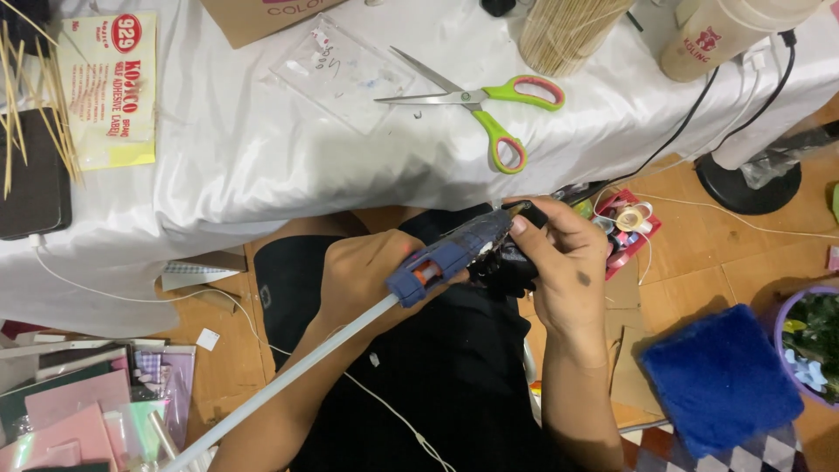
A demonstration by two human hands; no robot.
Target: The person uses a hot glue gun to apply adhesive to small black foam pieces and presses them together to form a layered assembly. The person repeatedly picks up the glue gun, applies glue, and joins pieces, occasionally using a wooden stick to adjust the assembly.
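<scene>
At frame centre, the left hand (371, 275) grips the blue glue gun (454, 253) with its long glue stick (288, 376), while the right hand (568, 262) closes around a small dark object (502, 271) at the nozzle, below the scissors (489, 105).

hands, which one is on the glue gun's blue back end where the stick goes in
The left hand, behind the glue gun. The right hand holds the nozzle end.

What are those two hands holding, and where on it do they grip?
A blue glue gun. The left hand wraps its rear, where the long white glue stick enters; the right hand grips the front, near the nozzle.
</scene>
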